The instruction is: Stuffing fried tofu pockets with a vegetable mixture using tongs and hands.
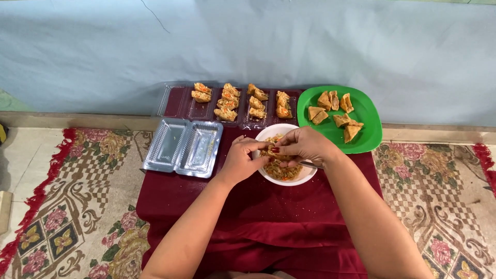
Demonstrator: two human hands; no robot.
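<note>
Pastry (276, 152): small, golden-brown, fried; held at centre of frame, just above the bowl (305, 174). Mostly covered by my fingers; its shape cannot be told.

Bowl: white, round, on the red cloth (258, 217); holds a brown shredded filling (281, 170) with orange flecks.

Left hand (240, 160): reaches in from lower left, forearm rising toward centre, thumb and fingers closed on the pastry's left side.

Right hand (306, 144): comes from lower right, wrist bent, fingers curled down over the pastry from above and closed on it; red-painted nail shows at the grip. A thin metal handle (310, 165) pokes out under this hand, against the bowl's rim.

Green plate (369, 129): upper right of centre, just beside the bowl, bearing plain fried triangles (330, 111).

Clear trays (173, 101): row at upper centre, carrying filled pieces (227, 101) with orange specks showing.

Empty double tray (183, 147): left of the bowl, clear plastic.

Carpet (77, 206): patterned, floral, either side of the cloth.
</note>
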